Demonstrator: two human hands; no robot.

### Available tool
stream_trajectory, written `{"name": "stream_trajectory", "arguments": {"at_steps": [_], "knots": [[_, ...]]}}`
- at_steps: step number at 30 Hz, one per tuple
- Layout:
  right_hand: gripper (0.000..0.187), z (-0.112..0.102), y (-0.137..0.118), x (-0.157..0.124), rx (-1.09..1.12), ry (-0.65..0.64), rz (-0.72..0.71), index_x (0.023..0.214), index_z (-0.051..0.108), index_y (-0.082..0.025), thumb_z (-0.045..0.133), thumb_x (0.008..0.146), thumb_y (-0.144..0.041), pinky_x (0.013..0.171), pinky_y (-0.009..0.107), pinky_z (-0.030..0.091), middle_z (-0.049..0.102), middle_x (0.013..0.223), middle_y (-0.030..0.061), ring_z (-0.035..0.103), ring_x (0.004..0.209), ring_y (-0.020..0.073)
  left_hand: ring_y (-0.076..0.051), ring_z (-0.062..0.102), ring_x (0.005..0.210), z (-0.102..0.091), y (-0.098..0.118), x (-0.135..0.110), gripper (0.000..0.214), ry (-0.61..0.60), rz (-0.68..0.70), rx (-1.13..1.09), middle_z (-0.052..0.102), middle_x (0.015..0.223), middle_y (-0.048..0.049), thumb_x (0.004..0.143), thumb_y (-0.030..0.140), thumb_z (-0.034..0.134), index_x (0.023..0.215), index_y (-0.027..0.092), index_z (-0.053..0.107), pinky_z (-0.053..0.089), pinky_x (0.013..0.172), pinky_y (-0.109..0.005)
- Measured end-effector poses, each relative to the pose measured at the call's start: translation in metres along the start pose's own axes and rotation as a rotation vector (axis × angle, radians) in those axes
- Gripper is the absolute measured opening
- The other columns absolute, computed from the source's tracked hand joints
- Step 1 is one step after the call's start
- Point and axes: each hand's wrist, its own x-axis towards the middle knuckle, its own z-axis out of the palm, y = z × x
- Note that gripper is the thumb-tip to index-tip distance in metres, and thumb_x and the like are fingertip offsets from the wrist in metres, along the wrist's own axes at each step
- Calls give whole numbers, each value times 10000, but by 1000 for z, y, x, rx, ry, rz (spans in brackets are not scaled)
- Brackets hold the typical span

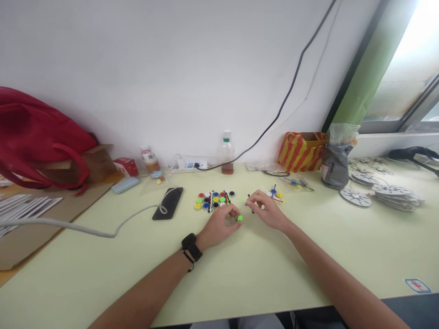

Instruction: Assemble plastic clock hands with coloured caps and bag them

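My left hand (220,225) pinches a small bright green plastic piece (240,218) between thumb and forefinger, just above the table. To its right, my right hand (265,209) has its fingertips closed in a pinch. A thin light green bit shows at those fingertips, too small to name. A small black piece (253,211) shows just under the right fingers. Beyond my left hand lie several round plastic discs (201,201) in red, yellow, green, blue, black and white. Thin coloured sticks (211,201) lie among them. Right of my right hand are blue and yellow plastic parts (274,192).
A black phone (168,204) with a white cable lies left of the discs. Along the wall stand a bottle (227,153), a power strip (188,163), a striped bag (302,153) and a grey plastic bag (334,167). White discs (394,194) are stacked at right; a red bag (37,132) sits left.
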Motion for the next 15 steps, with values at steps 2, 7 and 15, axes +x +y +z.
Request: {"name": "stream_trajectory", "arguments": {"at_steps": [2, 7, 15], "knots": [[364, -1, -2, 1, 77, 25, 47, 819, 663, -209, 620, 939, -550, 620, 310, 426, 604, 784, 32, 536, 694, 174, -191, 646, 813, 1, -3, 2, 171, 46, -32, -75, 712, 894, -30, 910, 325, 691, 1051, 231, 717, 524, 750, -333], [331, -4, -10, 0, 422, 29, 204, 855, 666, -210, 794, 808, -512, 618, 330, 487, 636, 693, -1, 563, 602, 157, -196, 714, 855, 3, -16, 7, 311, 136, -150, -336, 742, 941, -69, 855, 356, 765, 1111, 185, 718, 593, 813, -354], [315, 9, -23, -8, 559, -177, 192, 967, 685, -202, 751, 868, -494, 768, 377, 552, 678, 806, 32, 659, 740, 180, -241, 738, 1033, 3, -9, 5, 401, 78, -132, -484, 724, 1201, -118, 826, 354, 826, 1170, 196, 693, 604, 962, -429]]}}
